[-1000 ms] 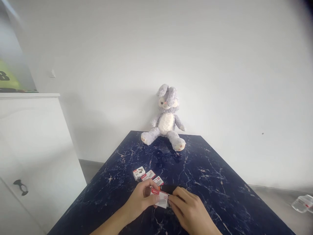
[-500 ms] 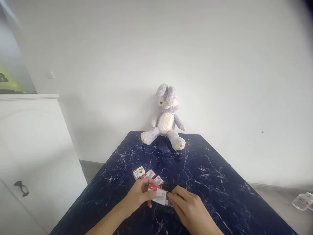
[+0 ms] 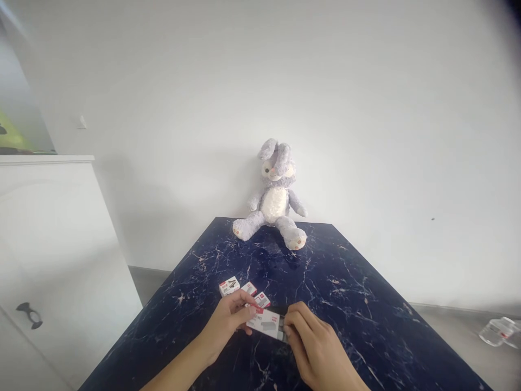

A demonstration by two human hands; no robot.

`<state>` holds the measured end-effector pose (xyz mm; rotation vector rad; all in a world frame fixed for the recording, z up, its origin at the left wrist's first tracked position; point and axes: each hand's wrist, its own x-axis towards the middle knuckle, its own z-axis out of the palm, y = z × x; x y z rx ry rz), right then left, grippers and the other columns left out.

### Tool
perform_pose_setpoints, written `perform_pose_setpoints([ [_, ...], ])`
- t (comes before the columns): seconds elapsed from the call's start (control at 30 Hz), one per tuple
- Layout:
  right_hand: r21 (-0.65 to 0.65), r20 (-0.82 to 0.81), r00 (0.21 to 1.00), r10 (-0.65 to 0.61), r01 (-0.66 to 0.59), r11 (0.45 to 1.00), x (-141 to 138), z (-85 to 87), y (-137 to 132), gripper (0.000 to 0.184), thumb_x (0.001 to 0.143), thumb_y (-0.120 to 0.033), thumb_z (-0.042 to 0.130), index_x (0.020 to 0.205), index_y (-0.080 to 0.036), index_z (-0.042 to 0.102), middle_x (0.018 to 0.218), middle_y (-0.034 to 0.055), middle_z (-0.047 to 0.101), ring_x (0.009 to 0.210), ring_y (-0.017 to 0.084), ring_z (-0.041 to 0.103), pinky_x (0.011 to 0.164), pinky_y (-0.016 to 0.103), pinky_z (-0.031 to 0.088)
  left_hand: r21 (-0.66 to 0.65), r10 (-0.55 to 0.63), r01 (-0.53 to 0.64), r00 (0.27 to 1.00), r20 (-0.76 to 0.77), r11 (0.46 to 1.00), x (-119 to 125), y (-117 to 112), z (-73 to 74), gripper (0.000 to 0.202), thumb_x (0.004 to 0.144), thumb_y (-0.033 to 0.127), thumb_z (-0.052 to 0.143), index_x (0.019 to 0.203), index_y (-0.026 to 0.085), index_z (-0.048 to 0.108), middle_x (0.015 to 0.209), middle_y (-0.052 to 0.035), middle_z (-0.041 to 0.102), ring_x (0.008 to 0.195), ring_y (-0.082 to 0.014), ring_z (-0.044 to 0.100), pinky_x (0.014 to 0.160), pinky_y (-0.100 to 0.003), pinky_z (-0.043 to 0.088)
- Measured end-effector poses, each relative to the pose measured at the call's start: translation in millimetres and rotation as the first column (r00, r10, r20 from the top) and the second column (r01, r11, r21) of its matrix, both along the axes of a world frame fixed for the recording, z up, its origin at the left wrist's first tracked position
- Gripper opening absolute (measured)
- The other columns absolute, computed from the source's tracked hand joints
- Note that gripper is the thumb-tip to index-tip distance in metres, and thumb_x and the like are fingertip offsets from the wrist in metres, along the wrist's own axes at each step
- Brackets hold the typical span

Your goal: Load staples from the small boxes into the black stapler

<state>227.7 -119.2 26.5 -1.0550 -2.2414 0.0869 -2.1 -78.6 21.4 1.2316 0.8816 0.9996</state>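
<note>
My left hand pinches the left end of a small white and red staple box, thumb in front and fingers behind. A grey strip like a row of staples is printed on its face. From the box's right end pokes a grey strip of staples, partly hidden by fingers. My right hand is closed at that end, its thumb and fingers on the grey strip. Just beyond the left hand lie a white box with a black clip-like picture and two smaller red and white boxes.
Dark blue marble-patterned table lies under the hands. A plush rabbit sits at its far edge against the white wall. To the left stands a white cabinet; clear plastic bottles are on the floor at right.
My left thumb has shifted toward the box's left end, showing more of its printed face. The right hand stays at the open end. The view has shifted slightly.
</note>
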Motion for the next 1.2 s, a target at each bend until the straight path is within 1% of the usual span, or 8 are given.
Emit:
perform_pose_setpoints([
  [0.13,0.019,-0.050,0.998,-0.036,0.037,0.999,0.7,-2.1,2.2,0.017,0.102,-0.017,0.035,0.098,-0.020,0.051,0.106,0.0076,0.056,0.078,0.015,0.057,0.068,0.028,0.046,0.021,0.060,-0.059,0.998,-0.010,0.998,1.4,1.4,-1.8,0.025,0.081,0.038,0.075,0.087,0.016,0.065,0.087,-0.0067,0.071,0.074,-0.0171,0.064,0.060,-0.024,0.052],
  [0.33,0.288,0.193,0.973,-0.124,0.064,0.956,0.1,-14.6,4.8,0.023,0.097,-0.008,0.040,0.110,-0.019,0.056,0.111,0.0092,0.061,0.090,0.022,0.059,0.076,0.034,0.049,0.103,0.103,-0.097,0.993,-0.050,0.990,1.4,-2.1,1.8,0.025,0.083,0.041,0.072,0.091,0.018,0.065,0.078,-0.0043,0.070,0.069,-0.0167,0.060,0.062,-0.026,0.053],
  [0.4,0.329,0.220,0.962,-0.162,0.083,0.941,-0.5,-16.5,4.6,0.025,0.096,-0.008,0.042,0.113,-0.018,0.057,0.115,0.0103,0.060,0.092,0.023,0.058,0.079,0.036,0.049,0.121,0.131,-0.124,0.990,-0.051,0.985,1.6,-3.8,4.8,0.025,0.083,0.041,0.071,0.091,0.019,0.065,0.078,-0.0043,0.070,0.070,-0.0170,0.060,0.061,-0.026,0.053],
  [0.5,0.303,0.225,0.960,-0.169,0.097,0.948,-2.4,-15.9,5.1,0.021,0.095,-0.007,0.045,0.108,-0.018,0.058,0.114,0.0095,0.060,0.091,0.022,0.057,0.078,0.035,0.050,0.130,0.152,-0.145,0.987,-0.049,0.981,3.3,-5.2,7.2,0.026,0.083,0.042,0.071,0.089,0.018,0.064,0.080,-0.0053,0.070,0.071,-0.0179,0.061,0.061,-0.026,0.053],
  [0.63,0.259,0.240,0.968,-0.073,0.009,0.966,-7.2,-12.2,5.5,0.017,0.095,-0.008,0.047,0.102,-0.018,0.059,0.107,0.0073,0.062,0.090,0.022,0.057,0.076,0.035,0.052,0.103,0.176,-0.173,0.984,-0.026,0.979,6.0,-5.3,5.2,0.029,0.083,0.045,0.069,0.093,0.019,0.064,0.077,-0.0026,0.066,0.067,-0.0166,0.059,0.057,-0.024,0.051],
  [0.77,0.170,0.089,0.996,0.023,-0.038,0.985,-10.7,-6.1,3.1,0.015,0.096,-0.010,0.046,0.094,-0.019,0.058,0.103,0.0071,0.061,0.091,0.020,0.057,0.077,0.033,0.053,0.172,0.144,-0.130,0.987,-0.072,0.976,7.5,-7.4,4.2,0.031,0.084,0.047,0.067,0.096,0.019,0.065,0.080,-0.0040,0.067,0.069,-0.0187,0.061,0.057,-0.026,0.053],
  [0.93,0.055,-0.088,0.995,0.049,-0.044,0.998,-12.6,0.0,-0.3,0.020,0.098,-0.011,0.042,0.099,-0.021,0.059,0.104,0.0086,0.061,0.093,0.020,0.058,0.079,0.034,0.055,0.240,0.141,-0.116,0.986,-0.087,0.964,9.2,-12.2,7.7,0.026,0.089,0.046,0.062,0.090,0.020,0.064,0.084,-0.0029,0.064,0.074,-0.0195,0.063,0.061,-0.027,0.055],
  [1.2,0.117,-0.059,0.995,-0.077,0.084,0.990,-8.4,-2.9,4.7,0.020,0.099,-0.014,0.041,0.100,-0.022,0.060,0.106,0.0094,0.062,0.093,0.023,0.061,0.078,0.037,0.055,0.059,0.254,-0.253,0.967,-0.004,0.966,1.7,-1.6,3.1,0.029,0.086,0.046,0.068,0.093,0.019,0.066,0.089,-0.0049,0.071,0.080,-0.0204,0.066,0.067,-0.029,0.058],
])
